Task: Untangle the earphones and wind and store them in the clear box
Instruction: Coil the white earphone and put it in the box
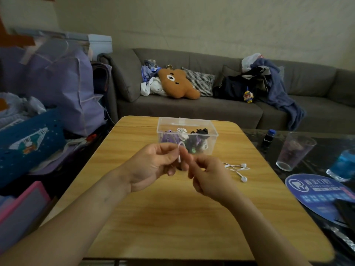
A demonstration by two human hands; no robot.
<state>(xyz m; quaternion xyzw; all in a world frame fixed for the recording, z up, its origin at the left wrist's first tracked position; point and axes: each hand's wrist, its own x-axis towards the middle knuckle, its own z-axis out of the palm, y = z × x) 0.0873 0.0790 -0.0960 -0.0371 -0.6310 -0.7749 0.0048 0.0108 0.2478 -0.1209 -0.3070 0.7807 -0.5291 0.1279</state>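
Note:
White earphones (237, 168) lie on the wooden table (172, 217), their two buds and thin cable spread to the right of my hands. My left hand (153, 166) pinches the plug end of the white cable, which loops up between my fingers. My right hand (207, 175) is close beside it, fingers curled around the same cable. Both hands hover above the table, just in front of the clear box (187, 135). The box is open at the top and holds wound purple, white and black earphones.
A drinking glass (294, 150), a small blue-capped bottle (269, 138), a blue glass (343, 166) and a round blue fan (317, 192) sit on the dark table at right. Bags and fabric crowd the left side. A grey sofa stands behind.

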